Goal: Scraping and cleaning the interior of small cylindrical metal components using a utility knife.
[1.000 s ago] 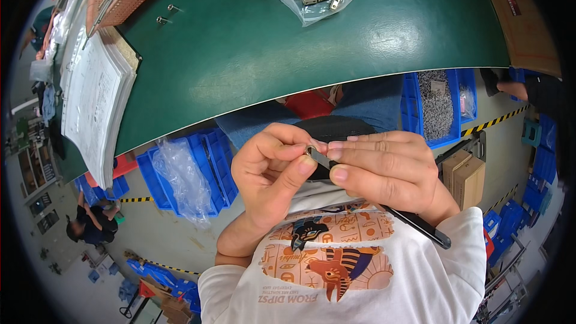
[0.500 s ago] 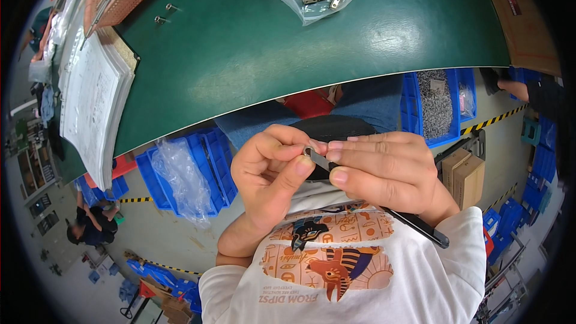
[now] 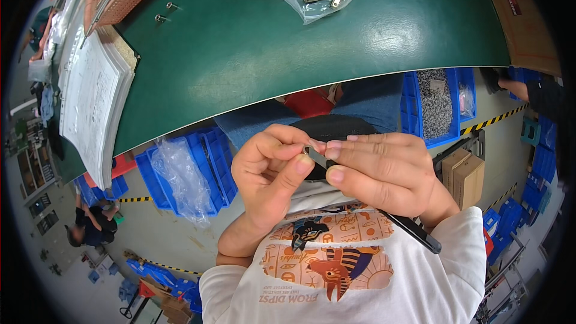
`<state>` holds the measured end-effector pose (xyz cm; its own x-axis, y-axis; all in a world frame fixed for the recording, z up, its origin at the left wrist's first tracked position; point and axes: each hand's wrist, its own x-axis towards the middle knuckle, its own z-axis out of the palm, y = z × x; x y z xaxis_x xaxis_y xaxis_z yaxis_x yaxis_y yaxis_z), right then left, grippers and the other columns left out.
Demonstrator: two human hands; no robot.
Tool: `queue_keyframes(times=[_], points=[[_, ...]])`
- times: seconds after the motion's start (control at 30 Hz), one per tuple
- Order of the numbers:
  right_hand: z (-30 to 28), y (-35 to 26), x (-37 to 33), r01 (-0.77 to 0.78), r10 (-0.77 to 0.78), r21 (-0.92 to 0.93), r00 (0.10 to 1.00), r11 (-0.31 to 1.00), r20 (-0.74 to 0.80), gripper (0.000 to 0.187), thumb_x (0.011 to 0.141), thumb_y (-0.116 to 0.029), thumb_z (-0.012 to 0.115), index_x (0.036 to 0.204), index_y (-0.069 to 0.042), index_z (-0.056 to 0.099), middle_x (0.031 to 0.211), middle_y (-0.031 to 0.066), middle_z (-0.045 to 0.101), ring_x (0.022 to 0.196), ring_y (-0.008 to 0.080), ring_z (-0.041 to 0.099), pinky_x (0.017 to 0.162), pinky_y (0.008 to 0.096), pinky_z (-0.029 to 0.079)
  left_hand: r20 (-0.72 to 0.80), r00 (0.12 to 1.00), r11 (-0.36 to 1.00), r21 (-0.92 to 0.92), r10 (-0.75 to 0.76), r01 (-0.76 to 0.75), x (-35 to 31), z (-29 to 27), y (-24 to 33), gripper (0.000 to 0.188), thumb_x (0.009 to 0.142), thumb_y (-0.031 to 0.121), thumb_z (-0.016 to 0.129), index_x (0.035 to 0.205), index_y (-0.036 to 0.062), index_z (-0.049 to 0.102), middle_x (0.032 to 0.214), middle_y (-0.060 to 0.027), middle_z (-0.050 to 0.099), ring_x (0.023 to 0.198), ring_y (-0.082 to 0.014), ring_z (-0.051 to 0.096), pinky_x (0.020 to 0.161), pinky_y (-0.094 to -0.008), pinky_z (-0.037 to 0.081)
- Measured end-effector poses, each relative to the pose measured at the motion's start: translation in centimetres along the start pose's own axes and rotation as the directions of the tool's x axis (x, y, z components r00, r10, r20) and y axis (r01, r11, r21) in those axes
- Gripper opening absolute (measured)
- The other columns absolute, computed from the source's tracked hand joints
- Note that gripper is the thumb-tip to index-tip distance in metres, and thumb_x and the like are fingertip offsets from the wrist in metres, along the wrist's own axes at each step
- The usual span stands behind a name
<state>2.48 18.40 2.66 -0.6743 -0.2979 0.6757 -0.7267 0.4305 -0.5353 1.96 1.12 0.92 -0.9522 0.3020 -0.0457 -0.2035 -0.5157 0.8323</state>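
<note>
Above my lap, both hands work close together in front of the white shirt. My left hand (image 3: 270,174) pinches a small silver metal cylinder (image 3: 305,150) between thumb and fingers, which mostly cover it. My right hand (image 3: 384,171) is closed around a black-handled tool (image 3: 414,232) with a flat grey blade (image 3: 316,156), shaped like a file. The blade tip meets the cylinder's end; whether it sits inside the opening I cannot tell. The handle's far end sticks out below my right wrist.
On the green table (image 3: 252,54) lie a clear bag (image 3: 306,9) of metal cylinders, two loose cylinders (image 3: 160,18) and a paper stack (image 3: 93,102). Blue bins (image 3: 219,162) stand at left, others (image 3: 411,108) at right near cardboard boxes (image 3: 467,180). Other people are at both sides.
The tool's handle end has swung slightly left and down, and my right fingers have shifted slightly left with it. My left hand keeps nearly the same place on the cylinder.
</note>
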Motion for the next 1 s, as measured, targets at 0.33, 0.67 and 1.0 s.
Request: queue_keyframes(times=[0.33, 0.67, 1.0], points=[[-0.8, -0.15, -0.27, -0.093, 0.081, 0.122, 0.992, 0.988, 0.097, 0.023, 0.077, -0.012, 0.067, 0.097, -0.003, 0.061, 0.092, 0.0137, 0.065, 0.086, 0.026, 0.066, 0.072, 0.0348, 0.056, 0.033, 0.999, 0.998, -0.057, 0.011, -0.009, -0.08, -0.4, -0.11, 0.011, 0.083, -0.007, 0.056, 0.09, -0.0001, 0.05, 0.098, -0.0167, 0.055, 0.091, -0.0208, 0.059, 0.083, -0.0317, 0.049], [-0.24, -0.01, 0.0, -0.024, 0.024, 0.065, 1.0, 0.998, 0.001, 0.017, 0.069, -0.006, 0.064, 0.084, 0.002, 0.065, 0.077, 0.0144, 0.065, 0.073, 0.0228, 0.067, 0.064, 0.03, 0.057, -0.014, 1.0, 0.998, 0.056, -0.014, 0.014, -0.07, 0.1, 0.14, 0.01, 0.082, 0.004, 0.059, 0.089, 0.004, 0.052, 0.09, -0.0138, 0.055, 0.083, -0.0197, 0.056, 0.078, -0.0326, 0.046], [-0.13, 0.23, -0.09, 0.006, -0.003, 0.089, 0.999, 0.996, -0.032, 0.016, 0.068, -0.005, 0.064, 0.082, 0.003, 0.065, 0.076, 0.0138, 0.065, 0.07, 0.021, 0.067, 0.064, 0.0296, 0.057, 0.048, 0.999, 0.998, -0.059, -0.016, 0.019, -0.05, -0.29, -0.44, 0.008, 0.084, -0.003, 0.056, 0.089, -0.0003, 0.051, 0.098, -0.0176, 0.056, 0.095, -0.0233, 0.059, 0.085, -0.0351, 0.048]])
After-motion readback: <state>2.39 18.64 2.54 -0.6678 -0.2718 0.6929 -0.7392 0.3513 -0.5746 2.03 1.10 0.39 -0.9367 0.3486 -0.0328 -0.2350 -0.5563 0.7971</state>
